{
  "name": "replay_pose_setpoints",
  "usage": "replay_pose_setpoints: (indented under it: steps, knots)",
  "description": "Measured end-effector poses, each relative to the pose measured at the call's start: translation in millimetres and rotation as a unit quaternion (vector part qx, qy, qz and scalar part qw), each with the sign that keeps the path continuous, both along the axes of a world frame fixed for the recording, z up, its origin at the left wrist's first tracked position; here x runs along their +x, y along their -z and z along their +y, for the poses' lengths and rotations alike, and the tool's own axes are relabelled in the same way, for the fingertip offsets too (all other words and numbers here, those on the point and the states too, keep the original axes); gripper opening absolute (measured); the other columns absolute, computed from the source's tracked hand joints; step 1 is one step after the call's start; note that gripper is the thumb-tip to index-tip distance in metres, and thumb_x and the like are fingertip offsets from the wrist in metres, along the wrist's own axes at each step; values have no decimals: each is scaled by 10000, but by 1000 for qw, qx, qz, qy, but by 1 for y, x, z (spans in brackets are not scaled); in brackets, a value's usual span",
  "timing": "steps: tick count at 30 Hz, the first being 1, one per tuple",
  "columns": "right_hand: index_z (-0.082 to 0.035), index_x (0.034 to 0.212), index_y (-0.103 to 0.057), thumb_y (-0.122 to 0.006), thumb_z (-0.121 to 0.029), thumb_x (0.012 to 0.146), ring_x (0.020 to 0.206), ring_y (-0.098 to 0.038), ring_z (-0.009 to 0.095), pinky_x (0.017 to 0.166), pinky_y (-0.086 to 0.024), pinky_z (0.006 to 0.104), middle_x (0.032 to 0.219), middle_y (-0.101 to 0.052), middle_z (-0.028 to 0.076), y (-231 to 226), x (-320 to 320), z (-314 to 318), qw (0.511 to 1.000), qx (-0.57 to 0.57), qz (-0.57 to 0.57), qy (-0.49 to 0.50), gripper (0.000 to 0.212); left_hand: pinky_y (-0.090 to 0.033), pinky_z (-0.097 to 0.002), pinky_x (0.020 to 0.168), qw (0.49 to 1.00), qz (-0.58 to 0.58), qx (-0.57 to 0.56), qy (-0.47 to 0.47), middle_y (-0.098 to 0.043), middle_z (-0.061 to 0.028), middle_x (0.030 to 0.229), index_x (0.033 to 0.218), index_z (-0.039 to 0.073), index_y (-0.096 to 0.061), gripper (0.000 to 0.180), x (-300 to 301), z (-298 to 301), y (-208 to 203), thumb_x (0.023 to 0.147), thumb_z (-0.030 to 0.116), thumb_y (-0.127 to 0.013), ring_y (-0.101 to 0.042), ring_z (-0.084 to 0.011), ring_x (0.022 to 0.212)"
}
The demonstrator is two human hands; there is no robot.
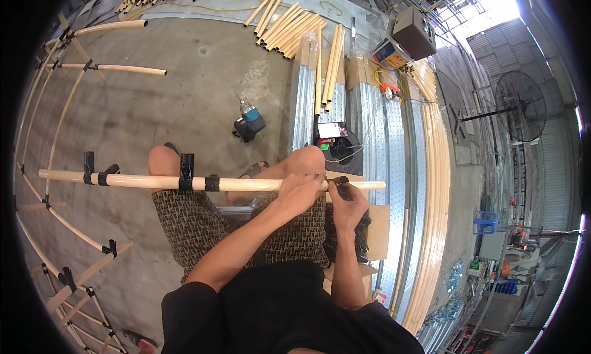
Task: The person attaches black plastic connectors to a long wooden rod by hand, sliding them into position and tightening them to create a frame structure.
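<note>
A long cream pipe (141,181) lies crosswise over my thighs. Several black metal pipe-joint pieces sit along it, one (186,172) standing upright near my left knee and a short one (212,183) closer to my hands. My left hand (300,193) is wrapped round the pipe right of its middle. Close beside it, my right hand (348,205) pinches a black joint piece (340,180) against the pipe; the fingers partly hide it. Below that hand, an open cardboard box (377,231) has dark pieces in it.
A teal-and-black cordless driver (249,117) rests on the concrete floor ahead. Cut cream pipes (292,31) lie farther off. To the right are wrapped metal bundles (372,126), a phone-like screen (332,130), a black spool (342,151) and a standing fan (520,106). Jointed pipe frames (58,120) stand left.
</note>
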State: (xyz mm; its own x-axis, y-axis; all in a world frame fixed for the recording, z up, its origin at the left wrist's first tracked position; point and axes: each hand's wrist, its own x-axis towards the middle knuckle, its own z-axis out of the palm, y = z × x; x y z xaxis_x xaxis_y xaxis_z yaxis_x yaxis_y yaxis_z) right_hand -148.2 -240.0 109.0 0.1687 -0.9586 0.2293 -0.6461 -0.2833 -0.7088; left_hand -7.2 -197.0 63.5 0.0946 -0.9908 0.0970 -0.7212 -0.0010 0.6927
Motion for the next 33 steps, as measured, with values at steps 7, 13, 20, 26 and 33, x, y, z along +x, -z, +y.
replay_pose_setpoints:
  steps: [7,13,20,26,33]
  knots:
    - [92,923,-731,-840,-174,787,696,-688,148,682,-540,299,782,-741,137,1,2,-5,1000,13,-11,8,318,-550,-457,665,1000,-14,-16,10,-715,-143,953,1099,36,-665,277,1,-6,7,866,185,-681,-703,-334,834]
    - [75,915,-742,-840,-195,783,677,-691,174,679,-538,316,754,-733,149,-1,5,-10,1000,19,17,-15,316,-556,-448,673,999,-32,-39,10,-710,-137,977,1101,28,-645,275,5,1,6,886,199,-659,-704,-325,847]
    - [94,853,-733,-842,-247,769,596,-595,103,570,-479,290,674,-706,115,-16,10,-25,995,47,70,-55,368,-565,-411,681,994,-89,-61,2,-699,-131,962,1130,16,-641,338,-2,3,16,899,263,-659,-703,-297,844]
    - [78,744,-721,-823,-333,735,523,-621,221,560,-483,359,583,-642,173,-27,19,-49,968,81,211,-109,423,-573,-387,681,994,-84,-75,0,-695,-134,923,1064,0,-657,299,2,9,11,857,214,-684,-708,-276,862]
    - [72,634,-681,-806,-303,687,465,-594,270,519,-479,377,516,-596,175,-15,22,-72,962,112,205,-143,398,-567,-412,712,993,-89,-78,2,-694,-134,986,1182,16,-644,385,-1,7,18,877,246,-692,-694,-294,906]
